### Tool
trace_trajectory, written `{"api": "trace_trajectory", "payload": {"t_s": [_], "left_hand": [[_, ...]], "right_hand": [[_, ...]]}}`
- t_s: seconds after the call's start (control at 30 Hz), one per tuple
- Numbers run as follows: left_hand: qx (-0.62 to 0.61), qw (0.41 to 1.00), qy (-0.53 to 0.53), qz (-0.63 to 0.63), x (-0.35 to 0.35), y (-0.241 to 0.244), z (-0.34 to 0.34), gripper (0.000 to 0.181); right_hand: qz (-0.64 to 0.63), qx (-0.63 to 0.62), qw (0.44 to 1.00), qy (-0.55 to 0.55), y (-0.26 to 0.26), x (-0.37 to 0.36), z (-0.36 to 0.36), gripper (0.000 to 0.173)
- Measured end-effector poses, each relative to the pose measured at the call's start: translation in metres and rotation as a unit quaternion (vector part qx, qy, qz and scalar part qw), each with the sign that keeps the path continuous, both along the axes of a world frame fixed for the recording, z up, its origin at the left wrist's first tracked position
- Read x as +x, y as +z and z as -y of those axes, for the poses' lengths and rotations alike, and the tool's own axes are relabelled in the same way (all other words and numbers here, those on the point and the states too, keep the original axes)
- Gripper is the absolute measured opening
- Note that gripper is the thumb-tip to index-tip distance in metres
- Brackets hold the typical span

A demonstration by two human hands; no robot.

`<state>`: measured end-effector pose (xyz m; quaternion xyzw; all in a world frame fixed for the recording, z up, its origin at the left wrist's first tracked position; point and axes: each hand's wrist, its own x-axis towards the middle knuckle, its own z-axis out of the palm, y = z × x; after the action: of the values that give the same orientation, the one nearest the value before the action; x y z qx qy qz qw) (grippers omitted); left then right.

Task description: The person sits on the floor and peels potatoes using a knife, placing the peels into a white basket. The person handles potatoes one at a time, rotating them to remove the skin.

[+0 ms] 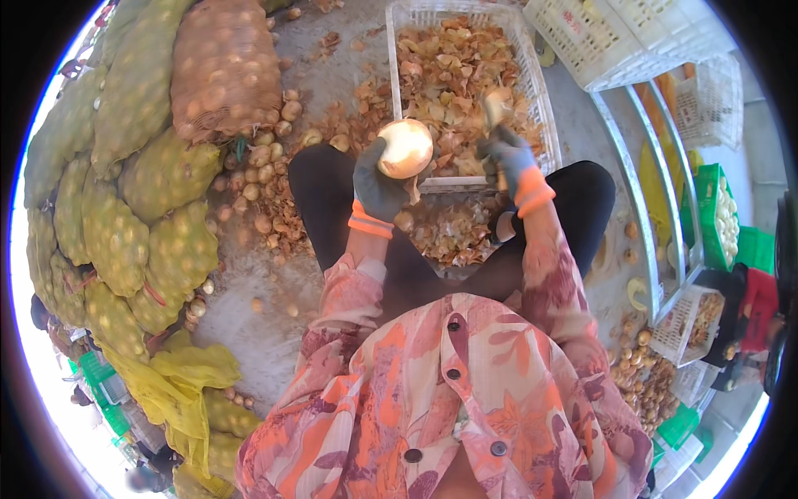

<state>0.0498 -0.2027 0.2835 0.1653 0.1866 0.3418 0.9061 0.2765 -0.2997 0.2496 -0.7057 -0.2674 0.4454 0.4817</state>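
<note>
My left hand (381,181), in a dark grey glove with an orange cuff, grips a large, mostly peeled onion (405,148). The onion shows pale flesh with some brown near its edge, and a strip of dry skin hangs below it. In a matching glove, my right hand (510,159) is closed around what looks like a short knife (494,107), its blade blurred and pointing away from me. Beneath both hands stands a white plastic crate (394,62) heaped with dry onion skins (455,75). The knife is apart from the onion.
Mesh sacks of onions (227,68) line the left side, with loose onions (252,174) beside them. More skins (458,237) lie between my legs. To the right are a metal frame (629,156) holding a white crate (623,37), a green crate of peeled onions (701,206) and another person (757,305).
</note>
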Motion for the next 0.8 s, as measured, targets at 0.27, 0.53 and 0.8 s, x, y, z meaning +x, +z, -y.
{"api": "trace_trajectory", "payload": {"t_s": [0.27,0.53,0.8], "left_hand": [[0.064,0.997,-0.026,-0.033,0.000,0.009,0.002,0.054],[0.128,0.987,-0.020,-0.091,0.002,0.009,0.010,0.049],[0.115,0.986,-0.008,-0.122,0.007,0.005,0.019,0.042]], "right_hand": [[0.138,0.209,0.966,0.061,0.044,-0.067,0.016,0.066],[0.382,0.003,0.905,0.184,0.081,-0.093,0.033,0.071],[0.279,0.255,0.920,0.104,0.027,-0.079,0.023,0.077]]}}
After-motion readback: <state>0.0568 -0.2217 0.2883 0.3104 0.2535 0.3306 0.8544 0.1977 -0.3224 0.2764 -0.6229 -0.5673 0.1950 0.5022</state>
